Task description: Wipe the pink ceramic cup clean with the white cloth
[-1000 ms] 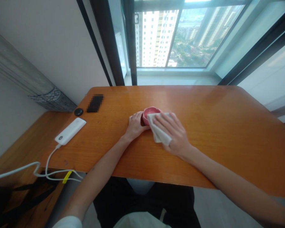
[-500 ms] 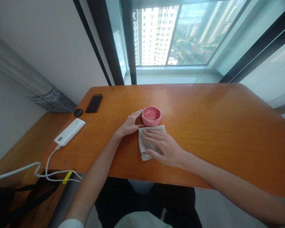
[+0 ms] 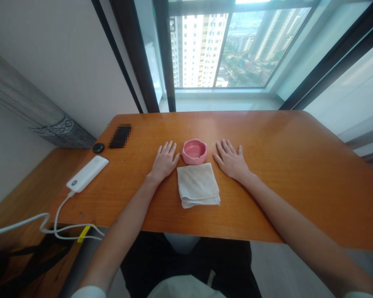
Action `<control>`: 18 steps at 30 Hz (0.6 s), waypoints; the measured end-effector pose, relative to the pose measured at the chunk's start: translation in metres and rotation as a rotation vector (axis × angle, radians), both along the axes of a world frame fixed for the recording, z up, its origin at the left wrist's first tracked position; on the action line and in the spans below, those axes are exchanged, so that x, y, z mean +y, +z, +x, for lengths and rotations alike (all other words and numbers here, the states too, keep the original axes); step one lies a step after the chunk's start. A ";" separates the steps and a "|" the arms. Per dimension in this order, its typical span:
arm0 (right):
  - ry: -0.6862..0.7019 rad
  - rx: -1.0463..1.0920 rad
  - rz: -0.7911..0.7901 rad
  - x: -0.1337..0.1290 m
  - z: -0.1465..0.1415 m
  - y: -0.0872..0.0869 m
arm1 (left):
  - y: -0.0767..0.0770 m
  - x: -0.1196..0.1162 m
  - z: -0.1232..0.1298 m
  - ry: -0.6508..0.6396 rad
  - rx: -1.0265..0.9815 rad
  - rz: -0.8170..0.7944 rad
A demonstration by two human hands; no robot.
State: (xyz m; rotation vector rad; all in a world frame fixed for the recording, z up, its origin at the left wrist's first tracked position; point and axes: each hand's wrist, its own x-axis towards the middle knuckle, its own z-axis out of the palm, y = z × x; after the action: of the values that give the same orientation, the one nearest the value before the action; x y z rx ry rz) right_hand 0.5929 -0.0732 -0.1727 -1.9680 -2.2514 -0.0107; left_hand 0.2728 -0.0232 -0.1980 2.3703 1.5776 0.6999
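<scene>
A pink ashtray (image 3: 194, 152) with a wavy rim stands on the wooden table (image 3: 267, 186), between my two hands. Directly in front of it, on my side, lies a folded white cloth (image 3: 198, 185). My left hand (image 3: 165, 160) rests flat on the tabletop just left of the ashtray, fingers stretched out, its thumb close to the ashtray's side. To the right of the ashtray, my right hand (image 3: 231, 159) lies palm down with spread fingers, touching only the table. Neither hand holds anything.
At the table's left are a white power bank (image 3: 87, 174) with a white cable (image 3: 56, 215), a small round black object (image 3: 98, 148) and a blurred-out dark item (image 3: 120, 136). A window (image 3: 217, 49) is behind the far edge; a grey curtain (image 3: 56, 120) hangs at left.
My right hand has left the cloth and moved to the table right of the ashtray. My left hand has drawn slightly away from the ashtray and flattened. The cloth is now uncovered.
</scene>
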 end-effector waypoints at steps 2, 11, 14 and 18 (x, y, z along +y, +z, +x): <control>-0.001 0.010 -0.002 0.000 0.000 0.002 | 0.001 0.000 0.000 0.000 0.016 0.002; 0.014 0.148 0.056 0.000 0.003 0.005 | 0.005 -0.002 0.000 0.001 0.082 -0.002; 0.141 0.269 0.192 -0.010 -0.005 0.016 | 0.013 -0.005 0.002 0.018 0.194 -0.028; 0.456 0.240 0.347 -0.031 -0.035 0.030 | 0.021 -0.009 0.005 0.037 0.296 -0.047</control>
State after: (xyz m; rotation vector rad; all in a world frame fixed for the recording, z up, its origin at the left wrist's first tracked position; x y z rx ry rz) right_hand 0.5574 -0.1040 -0.1428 -1.1940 -2.2942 -0.0999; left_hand 0.2773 -0.0321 -0.1771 2.5070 1.7320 0.3237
